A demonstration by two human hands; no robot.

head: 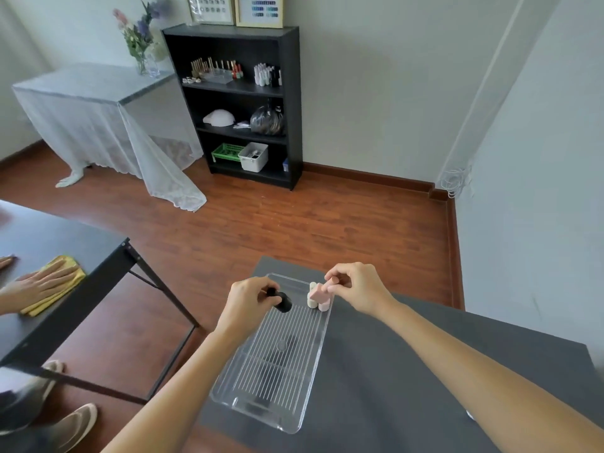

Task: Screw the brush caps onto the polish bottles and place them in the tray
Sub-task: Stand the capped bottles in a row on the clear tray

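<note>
Over the clear tray (228,384), left hand (250,300) grips a black bottle (283,301), right hand (359,289) pinches a pink bottle (318,293) beside cream bottles (312,300).

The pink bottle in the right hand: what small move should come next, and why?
Probably lower the pink bottle upright beside the bottles in the tray's far corner, then let go. The right hand pinches it tilted just above them.
</note>
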